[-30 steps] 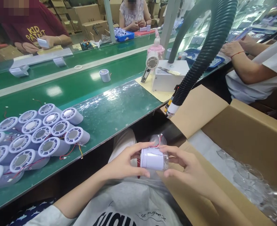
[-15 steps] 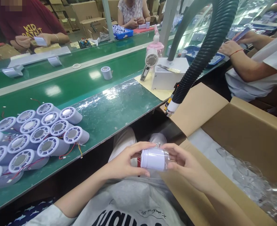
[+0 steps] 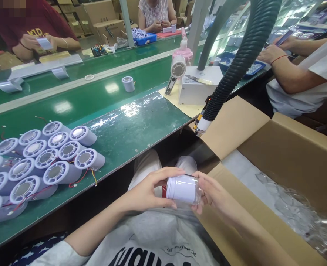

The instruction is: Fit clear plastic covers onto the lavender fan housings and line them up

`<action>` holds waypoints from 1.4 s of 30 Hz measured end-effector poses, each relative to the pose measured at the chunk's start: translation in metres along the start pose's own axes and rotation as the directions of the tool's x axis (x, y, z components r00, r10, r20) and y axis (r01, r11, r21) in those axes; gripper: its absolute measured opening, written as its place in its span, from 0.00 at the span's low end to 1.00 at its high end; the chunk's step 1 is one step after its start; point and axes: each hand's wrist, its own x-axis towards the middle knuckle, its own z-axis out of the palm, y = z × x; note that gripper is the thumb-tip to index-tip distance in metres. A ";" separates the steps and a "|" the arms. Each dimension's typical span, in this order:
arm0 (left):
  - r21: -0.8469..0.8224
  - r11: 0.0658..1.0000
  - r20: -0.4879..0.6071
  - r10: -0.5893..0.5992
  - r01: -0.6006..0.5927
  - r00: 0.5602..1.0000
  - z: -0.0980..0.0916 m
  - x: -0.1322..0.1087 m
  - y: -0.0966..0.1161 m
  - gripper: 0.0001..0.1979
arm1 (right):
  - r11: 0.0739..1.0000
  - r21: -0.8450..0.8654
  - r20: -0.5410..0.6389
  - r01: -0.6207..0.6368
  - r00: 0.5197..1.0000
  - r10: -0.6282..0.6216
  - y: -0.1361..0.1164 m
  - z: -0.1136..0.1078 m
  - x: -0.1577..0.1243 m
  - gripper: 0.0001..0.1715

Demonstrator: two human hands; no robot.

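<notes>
Over my lap I hold a white cylinder part point(image 3: 181, 188) wrapped in a clear plastic bag. My left hand point(image 3: 147, 192) grips its left end, thumb on top and fingers below. At the bagged right end, my right hand point(image 3: 212, 192) presses its closed fingers against the plastic. A bit of red wire shows beside the left end. A pile of several matching white cylinders point(image 3: 41, 162) with red and yellow wires lies on the green bench at my left.
An open cardboard box point(image 3: 285, 155) with clear plastic bags point(image 3: 299, 214) inside stands at my right. A black ribbed hose point(image 3: 235, 70) hangs over a white box point(image 3: 196, 88). One lone cylinder point(image 3: 128, 84) sits on the green conveyor point(image 3: 102, 99). Other people work opposite and to the right.
The red wire and bag top that stuck up above the cylinder have been tucked down; my right hand has closed in over the bagged end. The view shifted slightly.
</notes>
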 end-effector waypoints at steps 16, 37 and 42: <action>-0.023 0.999 -0.036 -0.027 0.026 0.999 0.009 -0.004 0.002 0.31 | 0.936 0.118 0.134 -0.331 0.939 0.315 0.004 0.008 0.000 0.48; -0.330 0.918 0.100 -0.197 0.219 0.975 0.010 -0.007 0.006 0.36 | 0.914 -0.242 0.046 0.325 0.945 -0.324 0.017 -0.012 -0.014 0.29; -0.451 0.848 0.131 -0.247 0.279 0.960 0.015 -0.007 -0.009 0.39 | 0.951 -0.241 0.006 0.194 0.980 -0.198 0.018 -0.012 -0.010 0.31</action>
